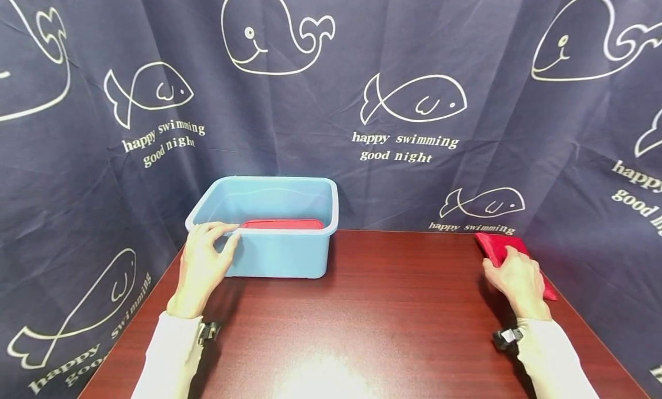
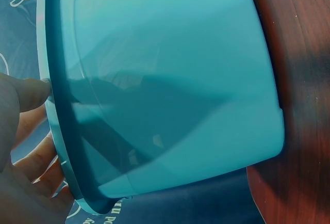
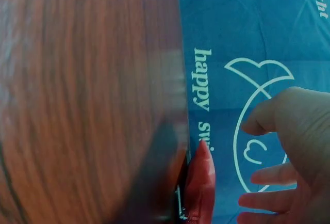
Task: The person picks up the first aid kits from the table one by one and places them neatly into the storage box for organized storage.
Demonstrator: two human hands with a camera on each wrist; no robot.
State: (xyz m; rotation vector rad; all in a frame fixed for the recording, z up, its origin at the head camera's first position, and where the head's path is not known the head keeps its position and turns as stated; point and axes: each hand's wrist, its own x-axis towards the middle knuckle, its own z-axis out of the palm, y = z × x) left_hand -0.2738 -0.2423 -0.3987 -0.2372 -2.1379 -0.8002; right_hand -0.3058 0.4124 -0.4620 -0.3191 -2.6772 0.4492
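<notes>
My left hand is at the front left corner of a light blue plastic bin, its fingers loosely bent. In the left wrist view the thumb tip meets the bin's rim, and the other fingers pass behind that rim. Inside the bin lies a flat red item with rounded corners, its lower part hidden by the front wall. At the table's far right, my right hand is over a shiny red packet, fingers spread. The right wrist view shows only one end of the packet, beside the fingers.
A glossy reddish-brown table extends between the two hands. Dark blue cloth with white whales, fish and lettering hangs behind and along both sides, close to the bin and the packet. Small dark devices sit on both wrists.
</notes>
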